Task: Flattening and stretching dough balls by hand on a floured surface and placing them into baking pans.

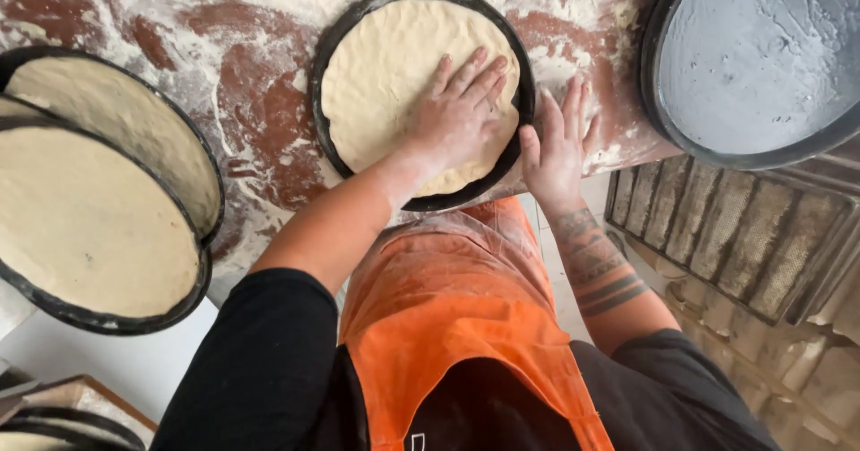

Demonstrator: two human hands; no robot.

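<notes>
While the pale dough disc [394,75] is pressed flat in the round black pan [333,48], already nearly filled, by the open left hand [459,115], the pan's rim is steadied by the open right hand [557,151], nothing gripped.

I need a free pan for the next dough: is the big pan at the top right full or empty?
Empty. The big pan shows only its bare grey, flour-dusted bottom, with no dough in it.

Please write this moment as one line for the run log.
left hand: flat on dough | right hand: on rim of round black pan | surface: floured counter
</notes>
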